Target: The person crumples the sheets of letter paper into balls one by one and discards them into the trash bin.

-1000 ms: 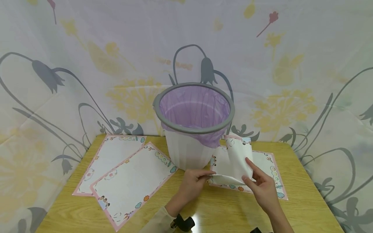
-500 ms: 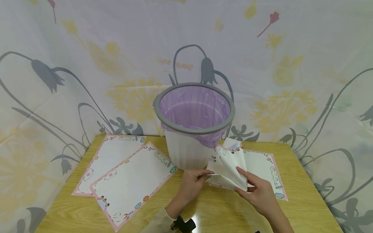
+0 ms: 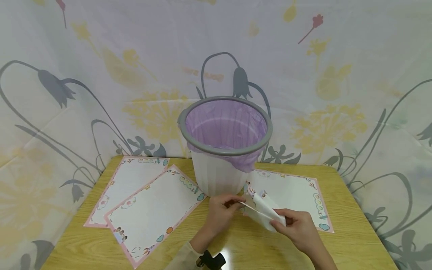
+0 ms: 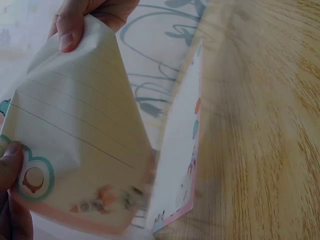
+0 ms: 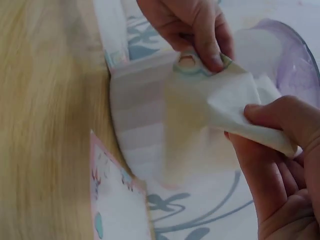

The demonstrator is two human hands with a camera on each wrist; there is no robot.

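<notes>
A sheet of paper (image 3: pixel 257 218) with a printed border is bent and folded between my two hands, just in front of the bin. My left hand (image 3: pixel 220 213) pinches one edge between thumb and fingers. On the other side, my right hand (image 3: pixel 298 229) grips a gathered, folded part. The left wrist view shows dotted lines and a small rocket on the paper (image 4: pixel 85 115), creased where the right hand (image 4: pixel 87 22) holds it. In the right wrist view, the right thumb presses the fold against the fingers (image 5: pixel 260 175).
A white bin (image 3: pixel 216 174) with a grey rim and purple liner (image 3: pixel 226 127) stands at the table's back. Two overlapping bordered sheets (image 3: pixel 155 210) lie left of it, another sheet (image 3: pixel 290 193) lies to the right. A patterned curtain (image 3: pixel 145 75) hangs behind the wooden table (image 3: pixel 249 251).
The right hand has come down and slightly left, folding the raised part of the paper lower and toward me. The left hand has stayed almost in place, still pinching its edge.
</notes>
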